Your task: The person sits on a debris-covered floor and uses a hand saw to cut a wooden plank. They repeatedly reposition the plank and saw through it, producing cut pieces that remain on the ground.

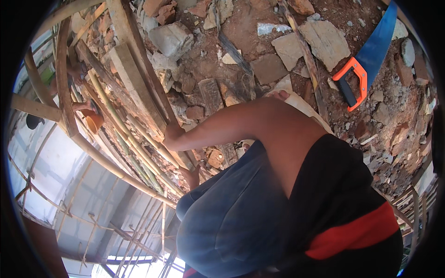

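My right arm (232,120) reaches across to a long, weathered wooden beam (134,41). My right hand (173,135) is closed on the beam's edge near its lower end; the fingers are partly hidden. Just below, past my bent knee, my left hand (190,176) grips the same end from the other side, its forearm hidden by my leg. Against the beam lies a shorter squared timber (134,81). A handsaw (359,78) with a blue blade and an orange and black handle rests on the rubble at the upper right, apart from both hands.
Broken bricks, stone slabs (324,41) and dirt cover the ground. Several bamboo poles (120,125) lie left of the beam. A curved pole (106,167) runs before a pale wall (69,171). At the left sits an orange object (94,122) I cannot make out.
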`<state>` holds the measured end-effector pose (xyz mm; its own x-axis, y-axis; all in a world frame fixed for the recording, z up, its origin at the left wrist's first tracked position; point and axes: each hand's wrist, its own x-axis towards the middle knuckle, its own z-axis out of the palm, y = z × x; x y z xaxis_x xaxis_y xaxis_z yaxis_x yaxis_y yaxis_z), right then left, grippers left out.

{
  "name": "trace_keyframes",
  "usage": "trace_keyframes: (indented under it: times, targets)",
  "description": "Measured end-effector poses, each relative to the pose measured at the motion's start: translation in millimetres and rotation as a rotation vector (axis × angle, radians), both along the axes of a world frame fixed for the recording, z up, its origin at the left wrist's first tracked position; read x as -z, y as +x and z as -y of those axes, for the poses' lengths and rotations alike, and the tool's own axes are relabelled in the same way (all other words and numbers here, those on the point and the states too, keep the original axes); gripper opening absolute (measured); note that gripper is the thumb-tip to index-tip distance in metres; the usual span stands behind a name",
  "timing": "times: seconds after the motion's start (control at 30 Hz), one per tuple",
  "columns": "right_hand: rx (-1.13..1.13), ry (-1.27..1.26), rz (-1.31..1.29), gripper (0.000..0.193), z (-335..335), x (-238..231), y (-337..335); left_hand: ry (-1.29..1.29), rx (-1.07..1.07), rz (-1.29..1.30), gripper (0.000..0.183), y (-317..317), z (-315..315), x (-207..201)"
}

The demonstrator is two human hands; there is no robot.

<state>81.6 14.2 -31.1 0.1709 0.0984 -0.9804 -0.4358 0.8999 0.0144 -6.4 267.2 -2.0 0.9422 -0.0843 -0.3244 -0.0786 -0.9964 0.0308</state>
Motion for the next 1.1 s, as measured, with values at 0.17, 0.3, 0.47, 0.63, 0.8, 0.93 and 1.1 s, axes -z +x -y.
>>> trace_keyframes:
  times: [0.17,0.3,0.47,0.63,0.8,0.93,1.1]
  targets:
    - [-0.208,-0.279,0.289,0.046,-10,34,-4,0.108,0.194,-0.057,0.081,12,14,-4]
    - [-0.624,-0.468,0.786,0.055,52,25,-52,0.113,0.186,-0.041,0.082,23,-22,-7]
    - [-0.729,-0.503,0.976,0.062,125,11,-80,0.187,0.169,-0.155,0.083,30,-11,-8]
    - [-0.642,-0.841,0.961,0.067,160,17,-80,0.215,0.209,-0.093,0.086,27,-23,-5]
    - [-0.575,-0.955,0.939,0.065,160,11,-61,0.239,0.137,-0.146,0.091,30,-26,-9]
    - [-0.683,-0.955,1.022,0.067,166,9,-61,0.169,0.142,-0.136,0.098,30,-35,-7]
    - [-0.843,-1.149,1.008,0.067,152,11,-65,0.226,0.067,-0.140,0.099,18,-34,-10]
